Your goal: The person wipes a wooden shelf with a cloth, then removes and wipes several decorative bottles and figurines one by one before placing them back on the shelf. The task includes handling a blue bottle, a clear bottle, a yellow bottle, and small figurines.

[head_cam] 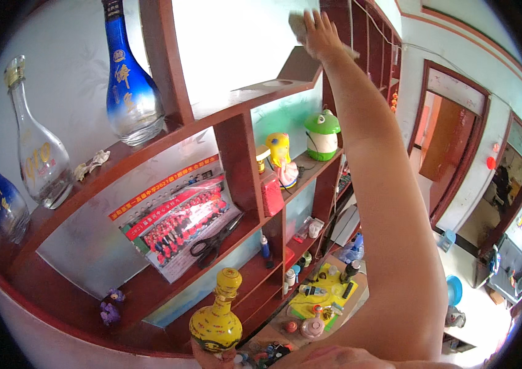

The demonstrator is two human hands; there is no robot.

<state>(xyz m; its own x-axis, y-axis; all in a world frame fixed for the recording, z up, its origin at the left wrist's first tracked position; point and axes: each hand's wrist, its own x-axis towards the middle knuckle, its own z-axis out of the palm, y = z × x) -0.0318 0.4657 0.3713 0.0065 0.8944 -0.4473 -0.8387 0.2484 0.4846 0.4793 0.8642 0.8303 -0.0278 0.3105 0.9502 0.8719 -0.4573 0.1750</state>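
My right hand [323, 37] is raised at the end of an outstretched arm, high by the upper part of a dark red wooden display shelf [242, 161]. Its fingers press over a greyish cloth [297, 26], which shows on both sides of the hand. At the bottom, my left hand [214, 360] is only partly in view, wrapped around the lower part of a yellow ceramic bottle [217, 323] with a round stopper. The bottle stands upright in front of the shelf. Just below my right hand, a shelf board [242, 96] has a round pale mark.
Blue glass bottles [129, 87] and a clear bottle [42, 157] stand along the curved upper shelf. Lower compartments hold group photos [182, 221], scissors [214, 242], a doll figurine [281, 161] and a frog-shaped container [323, 136]. Small bottles crowd a table [279, 318]. Doorways [450, 152] lie right.
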